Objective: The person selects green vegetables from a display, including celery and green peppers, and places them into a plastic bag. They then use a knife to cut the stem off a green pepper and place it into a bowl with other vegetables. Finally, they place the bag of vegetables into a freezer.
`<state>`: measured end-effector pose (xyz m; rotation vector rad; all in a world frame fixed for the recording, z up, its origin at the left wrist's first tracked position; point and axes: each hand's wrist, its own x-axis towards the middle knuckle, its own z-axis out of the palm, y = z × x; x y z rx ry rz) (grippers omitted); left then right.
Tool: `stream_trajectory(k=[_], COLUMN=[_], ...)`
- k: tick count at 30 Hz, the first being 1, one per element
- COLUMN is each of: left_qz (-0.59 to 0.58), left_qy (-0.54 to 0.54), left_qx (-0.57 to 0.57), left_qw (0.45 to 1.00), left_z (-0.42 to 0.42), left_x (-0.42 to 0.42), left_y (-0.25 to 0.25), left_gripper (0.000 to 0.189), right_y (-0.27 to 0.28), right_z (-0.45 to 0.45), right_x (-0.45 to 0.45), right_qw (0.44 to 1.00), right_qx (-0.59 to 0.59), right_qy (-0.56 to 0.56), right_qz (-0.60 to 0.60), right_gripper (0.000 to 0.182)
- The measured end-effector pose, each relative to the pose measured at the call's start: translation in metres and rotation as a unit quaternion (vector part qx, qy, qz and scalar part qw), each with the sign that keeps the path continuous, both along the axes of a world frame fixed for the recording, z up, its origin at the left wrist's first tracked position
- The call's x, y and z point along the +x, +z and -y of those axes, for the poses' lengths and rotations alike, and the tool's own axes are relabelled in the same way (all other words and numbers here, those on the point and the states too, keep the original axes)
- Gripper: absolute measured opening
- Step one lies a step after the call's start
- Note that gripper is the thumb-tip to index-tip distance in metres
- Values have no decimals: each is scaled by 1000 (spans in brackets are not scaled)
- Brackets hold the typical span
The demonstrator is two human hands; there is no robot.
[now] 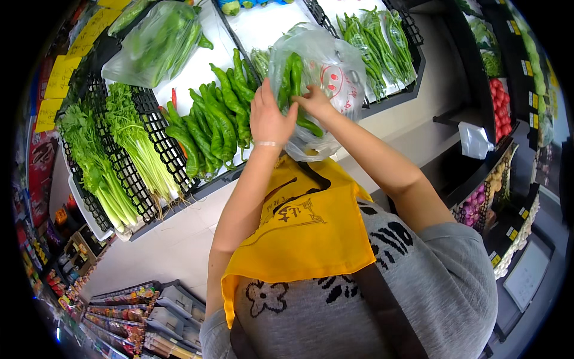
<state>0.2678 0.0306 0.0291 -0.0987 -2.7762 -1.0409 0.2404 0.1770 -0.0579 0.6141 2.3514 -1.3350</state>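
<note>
A thin clear plastic bag (pixel 352 67) with red print lies over the display's front, with several long green peppers (pixel 296 74) in or against it. My right hand (pixel 314 102) is at the bag's middle, its fingertips on a green pepper; how firmly it grips is unclear. My left hand (pixel 271 119) rests at the bag's left edge, fingers extended, thumb towards the peppers; whether it pinches the film is hidden. Just left of it, a row of loose green peppers (pixel 210 121) lies on the white display surface. A red pepper (pixel 174 96) shows behind them.
Black mesh dividers (pixel 159 134) separate the peppers from celery (pixel 141 152) and leafy greens (pixel 94 157) at left. A filled bag of green vegetables (pixel 157 49) lies behind. Bundled long green beans or peppers (pixel 376 49) lie at right. Dark shelves (pixel 471 179) with onions (pixel 475 204) stand further right.
</note>
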Motion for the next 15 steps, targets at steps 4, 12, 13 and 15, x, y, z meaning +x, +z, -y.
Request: stream_trajectory(k=[4, 12, 13, 15], left_qz=[156, 169, 157, 142], left_qy=[11, 93, 108, 131], left_qx=[55, 459, 481, 437], left_qw=[986, 867, 856, 878], left_z=[13, -11, -13, -4], left_x=[-24, -15, -16, -14], left_y=[-72, -49, -39, -31], left_gripper=[27, 10, 9, 23], right_y=[13, 13, 0, -26], right_z=[32, 41, 35, 24], right_x=[-17, -28, -33, -41], right_qw=[997, 996, 999, 978], right_qx=[-76, 87, -6, -191], right_qy=[-14, 2, -26, -76], right_qz=[-12, 36, 30, 19], right_gripper=[86, 86, 80, 67])
